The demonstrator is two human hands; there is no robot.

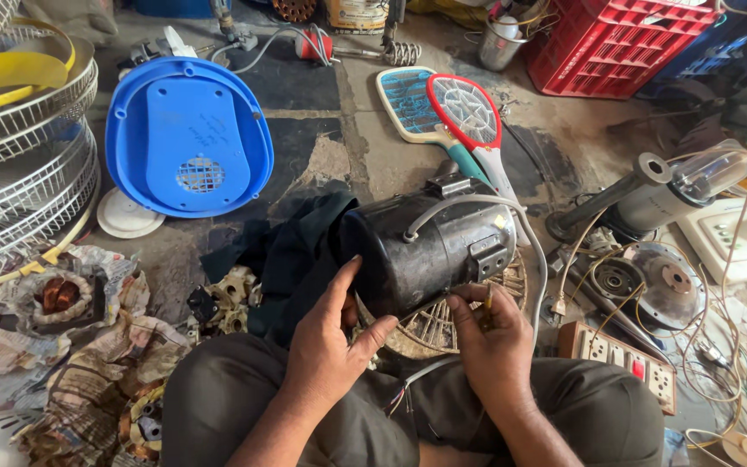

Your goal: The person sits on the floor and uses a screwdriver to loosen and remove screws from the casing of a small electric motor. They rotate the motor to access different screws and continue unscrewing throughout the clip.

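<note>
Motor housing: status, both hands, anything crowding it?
Left hand steadies the black motor housing at its end. Right hand works a small tool under it. Grey cable loops alongside; wire guard underneath.

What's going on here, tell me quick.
A person sits on the floor with a black electric motor resting on a wire fan guard in front of their knees. The left hand steadies the motor's rounded end, while the right hand pinches a small tool against its underside; what kind of tool is unclear. A grey cable loops from the motor. A blue plastic cover, two racket-shaped swatters and a switchboard lie around.
</note>
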